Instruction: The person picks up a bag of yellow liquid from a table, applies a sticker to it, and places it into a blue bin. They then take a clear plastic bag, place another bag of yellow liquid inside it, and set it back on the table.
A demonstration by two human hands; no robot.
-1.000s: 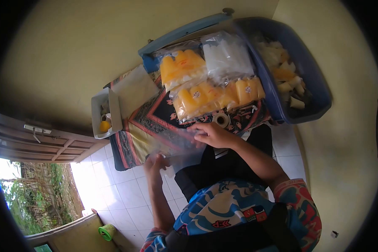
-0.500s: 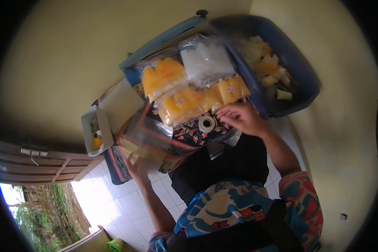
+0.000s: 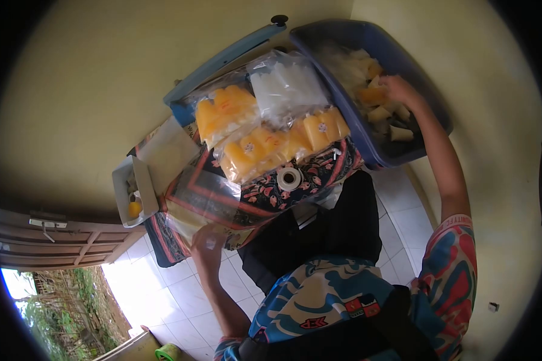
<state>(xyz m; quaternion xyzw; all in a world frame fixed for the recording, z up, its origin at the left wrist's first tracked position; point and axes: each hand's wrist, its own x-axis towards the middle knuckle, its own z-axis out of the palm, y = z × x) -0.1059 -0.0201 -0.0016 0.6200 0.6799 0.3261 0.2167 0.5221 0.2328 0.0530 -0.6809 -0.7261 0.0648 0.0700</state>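
Note:
My right hand point(image 3: 401, 91) reaches into the deep blue bin point(image 3: 427, 135) at the upper right. Its fingertips are down among pale and yellow-orange rolled pieces point(image 3: 373, 95), too blurred to show whether they grip one. My left hand point(image 3: 208, 243) is at the near edge of the patterned cloth point(image 3: 186, 195), fingers curled in. A small pale, shiny patch shows at those fingers, and I cannot make out what it is. Clear plastic film lies on the cloth beside this hand. A white ring-shaped roll point(image 3: 289, 178) with a dark centre rests on the cloth between both hands.
Clear bags of orange pieces point(image 3: 226, 111) and a bag of white pieces point(image 3: 289, 84) lie on the cloth's far part. A white container point(image 3: 150, 195) with a yellow item stands at left. A blue rim point(image 3: 226, 57) runs behind the bags. Walls flank the right and back.
My right hand has moved from beside the white roll up and right into the blue bin. My left hand has shifted slightly, its fingers now more curled. The whole view has tilted a little.

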